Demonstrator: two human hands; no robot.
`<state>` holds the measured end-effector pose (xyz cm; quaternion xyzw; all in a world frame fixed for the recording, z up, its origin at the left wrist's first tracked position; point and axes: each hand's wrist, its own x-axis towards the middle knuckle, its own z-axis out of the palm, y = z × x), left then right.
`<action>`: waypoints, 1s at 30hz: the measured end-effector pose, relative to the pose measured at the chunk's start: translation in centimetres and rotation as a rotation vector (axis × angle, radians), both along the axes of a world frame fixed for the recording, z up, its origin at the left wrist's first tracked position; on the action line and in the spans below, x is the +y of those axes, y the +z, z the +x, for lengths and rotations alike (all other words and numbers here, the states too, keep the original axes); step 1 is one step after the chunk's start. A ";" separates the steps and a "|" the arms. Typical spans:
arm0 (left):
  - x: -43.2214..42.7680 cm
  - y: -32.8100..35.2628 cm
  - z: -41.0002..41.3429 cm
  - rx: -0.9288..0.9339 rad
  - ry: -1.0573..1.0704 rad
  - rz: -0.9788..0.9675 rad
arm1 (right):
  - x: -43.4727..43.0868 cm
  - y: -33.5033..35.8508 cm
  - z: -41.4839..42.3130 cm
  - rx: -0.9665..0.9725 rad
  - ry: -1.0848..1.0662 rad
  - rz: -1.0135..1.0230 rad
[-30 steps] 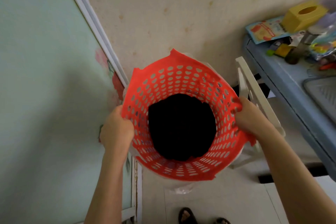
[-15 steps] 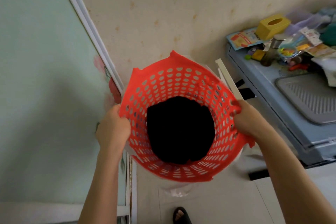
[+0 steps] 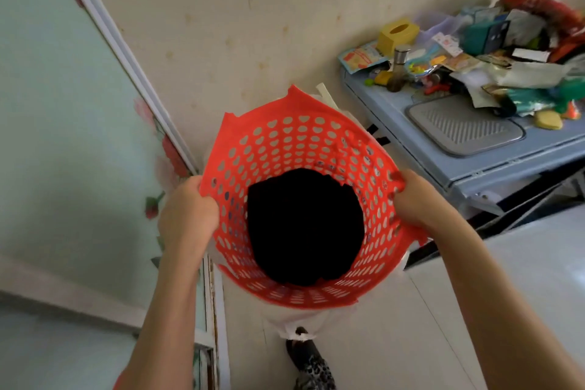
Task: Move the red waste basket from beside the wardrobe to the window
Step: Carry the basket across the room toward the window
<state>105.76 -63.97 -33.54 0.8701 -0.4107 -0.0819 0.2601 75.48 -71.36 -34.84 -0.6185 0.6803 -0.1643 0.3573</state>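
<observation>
The red waste basket (image 3: 294, 142) is a round plastic one with many holes and a jagged, broken rim, seen from straight above. Something black (image 3: 304, 225) fills its bottom. It hangs off the floor between my hands. My left hand (image 3: 186, 215) grips the rim on the left side. My right hand (image 3: 414, 196) grips the rim on the right side. A thin white plastic bag (image 3: 297, 323) shows under the basket's near edge. The pale green wardrobe door (image 3: 63, 136) with a flower print stands at the left, right beside the basket.
A blue table (image 3: 474, 161) at the right carries a grey mat (image 3: 465, 127), a yellow tissue box (image 3: 397, 32) and a heap of packets. A white surface (image 3: 522, 279) lies at the lower right. The beige wall (image 3: 253, 25) is ahead. My slippered foot (image 3: 311, 364) is on the floor below.
The view has swung to the right, so more of the blue table shows. The basket is still held in both hands and sits a little nearer the table.
</observation>
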 end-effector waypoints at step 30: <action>3.8 0.2 -38.7 0.127 -0.782 -0.008 | 26.9 2.4 -36.0 -0.031 -0.816 0.016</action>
